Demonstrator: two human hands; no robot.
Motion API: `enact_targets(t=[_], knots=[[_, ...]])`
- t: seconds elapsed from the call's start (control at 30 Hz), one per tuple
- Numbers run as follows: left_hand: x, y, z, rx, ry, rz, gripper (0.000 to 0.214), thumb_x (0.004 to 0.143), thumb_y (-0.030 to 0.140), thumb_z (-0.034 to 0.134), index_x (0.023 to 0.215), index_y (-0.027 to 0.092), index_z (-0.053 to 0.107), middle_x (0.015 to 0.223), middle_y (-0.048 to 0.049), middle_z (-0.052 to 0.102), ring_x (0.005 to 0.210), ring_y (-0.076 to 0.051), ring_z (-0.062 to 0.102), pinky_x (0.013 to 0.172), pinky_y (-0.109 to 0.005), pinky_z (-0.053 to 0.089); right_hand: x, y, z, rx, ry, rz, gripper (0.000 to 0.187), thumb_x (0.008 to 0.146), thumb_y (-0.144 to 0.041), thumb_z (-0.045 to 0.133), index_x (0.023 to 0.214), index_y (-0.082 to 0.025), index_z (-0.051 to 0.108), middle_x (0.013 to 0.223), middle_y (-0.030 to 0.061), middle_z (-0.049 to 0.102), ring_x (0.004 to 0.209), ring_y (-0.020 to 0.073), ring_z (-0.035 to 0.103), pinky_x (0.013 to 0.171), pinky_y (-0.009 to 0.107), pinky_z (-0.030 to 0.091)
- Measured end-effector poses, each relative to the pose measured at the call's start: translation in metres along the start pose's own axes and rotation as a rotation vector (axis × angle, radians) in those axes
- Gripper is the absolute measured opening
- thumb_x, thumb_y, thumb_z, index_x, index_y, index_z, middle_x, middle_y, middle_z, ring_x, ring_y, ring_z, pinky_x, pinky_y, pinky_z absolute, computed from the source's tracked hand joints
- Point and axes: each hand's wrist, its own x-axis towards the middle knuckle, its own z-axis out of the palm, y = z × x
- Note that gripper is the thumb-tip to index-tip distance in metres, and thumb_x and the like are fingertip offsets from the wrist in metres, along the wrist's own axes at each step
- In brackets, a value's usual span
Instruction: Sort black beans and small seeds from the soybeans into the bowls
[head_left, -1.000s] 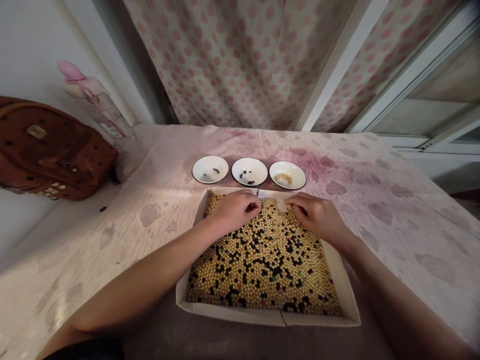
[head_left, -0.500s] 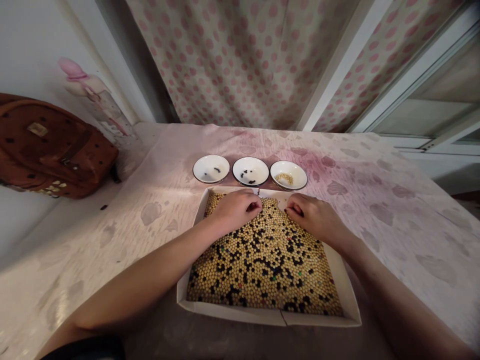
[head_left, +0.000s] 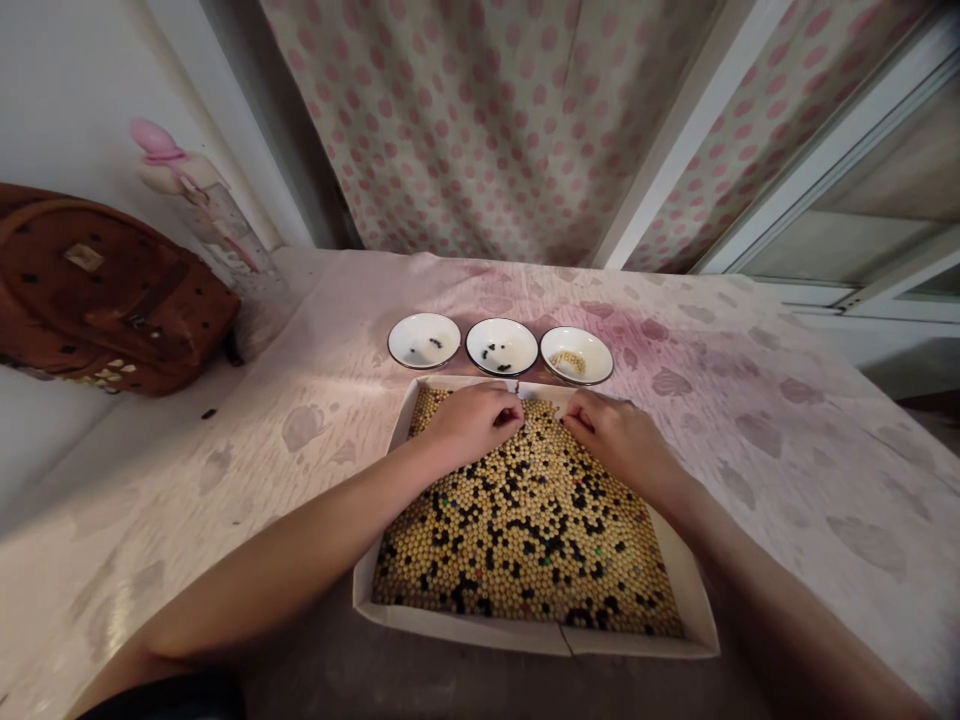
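Right hand [head_left: 619, 440] edged inward — curled on soybeans [head_left: 525, 540] | left hand [head_left: 471, 422] curled — both holds unclear

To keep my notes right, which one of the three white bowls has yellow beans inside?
The rightmost bowl holds yellow beans; the left bowl and middle bowl hold only a few black beans.

The left hand [head_left: 472, 424] and right hand [head_left: 619, 442] hide their fingertips and the far part of the tray [head_left: 679, 570], so any hold cannot be told. Coloured bits [head_left: 598, 550] among the beans [head_left: 525, 540] are too small to tell. The left edge cuts off the bag [head_left: 97, 290].
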Motion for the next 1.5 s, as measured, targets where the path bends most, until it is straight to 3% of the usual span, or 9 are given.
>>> enact_targets(t=[0.53,0.83,1.0,1.23,1.5], knots=[[0.001,-0.001,0.001,-0.017,-0.004,0.004,0.012,0.091,0.021,0.064,0.090,0.022,0.075,0.088,-0.0018,0.072,0.077,-0.015,0.063,0.070,-0.029,0.044,0.000,-0.004,0.008,-0.054,0.123,-0.032,0.014,0.095,-0.026,0.045,0.085,-0.023,0.055,0.070,0.0031,0.067,0.059,0.0189,0.060,0.057,0.033,0.037],[0.001,0.000,0.000,-0.013,-0.018,-0.015,0.011,0.090,0.020,0.065,0.089,0.021,0.076,0.089,-0.0018,0.071,0.078,-0.015,0.063,0.069,-0.029,0.043,0.020,0.014,-0.001,0.005,0.403,0.155,0.014,0.095,-0.032,0.051,0.090,-0.021,0.059,0.064,0.0000,0.058,0.056,0.0166,0.054,0.057,0.029,0.032],[0.001,0.000,0.000,-0.006,-0.025,-0.016,0.011,0.091,0.021,0.064,0.092,0.021,0.076,0.090,-0.0018,0.071,0.078,-0.015,0.063,0.070,-0.029,0.043,0.024,0.022,0.003,0.055,0.428,0.182,0.021,0.095,-0.034,0.050,0.103,-0.020,0.062,0.065,0.0003,0.059,0.056,0.0176,0.054,0.058,0.029,0.032],[0.001,-0.001,0.000,-0.011,-0.020,-0.015,0.012,0.091,0.020,0.064,0.090,0.021,0.075,0.089,-0.0015,0.071,0.077,-0.014,0.063,0.069,-0.028,0.043,0.016,0.015,-0.002,0.112,0.445,0.172,0.019,0.093,-0.029,0.049,0.096,-0.020,0.065,0.067,0.0006,0.061,0.054,0.0154,0.051,0.059,0.029,0.034],[0.001,0.001,-0.001,-0.018,-0.030,-0.025,0.011,0.089,0.017,0.064,0.089,0.020,0.075,0.089,-0.0016,0.072,0.078,-0.015,0.063,0.070,-0.028,0.044,0.004,0.008,-0.003,0.037,0.327,0.050,0.022,0.092,-0.023,0.047,0.093,-0.021,0.068,0.072,0.0008,0.068,0.059,0.0156,0.060,0.060,0.029,0.036]])
